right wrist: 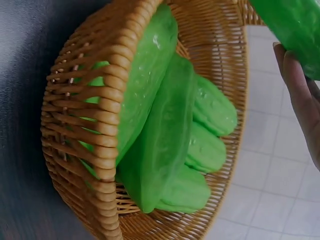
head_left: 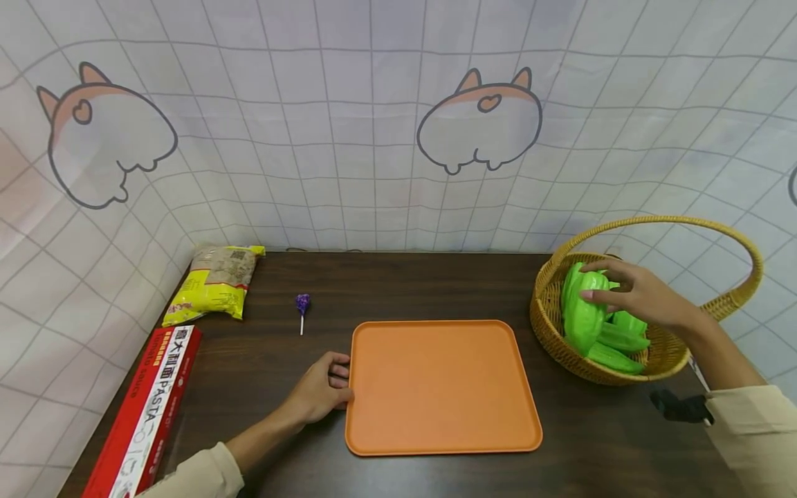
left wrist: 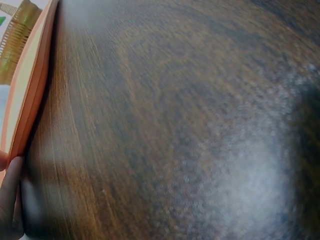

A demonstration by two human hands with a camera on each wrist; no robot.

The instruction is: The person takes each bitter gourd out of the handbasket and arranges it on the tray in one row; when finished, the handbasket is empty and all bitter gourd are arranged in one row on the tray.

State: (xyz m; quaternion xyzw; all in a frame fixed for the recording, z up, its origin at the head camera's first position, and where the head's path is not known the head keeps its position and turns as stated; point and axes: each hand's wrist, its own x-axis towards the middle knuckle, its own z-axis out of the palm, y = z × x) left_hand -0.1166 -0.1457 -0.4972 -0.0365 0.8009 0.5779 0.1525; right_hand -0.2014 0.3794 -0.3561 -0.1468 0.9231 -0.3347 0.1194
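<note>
My right hand holds a bright green bitter melon, thumb on its near side and fingers over the top. In the head view this overlaps the wicker basket. From the right wrist, the held bitter melon shows above the basket's rim, apart from the several bitter melons lying inside. At the left edge of an orange tray, my left hand has its fingers curled against the rim. The left wrist view shows fingers pinching the tray's rim.
A purple-wrapped lollipop lies behind the tray's left side. Along the table's left edge are a yellow bag and a long red pasta box. The basket's tall handle arches over it. A tiled-pattern curtain hangs behind the dark table.
</note>
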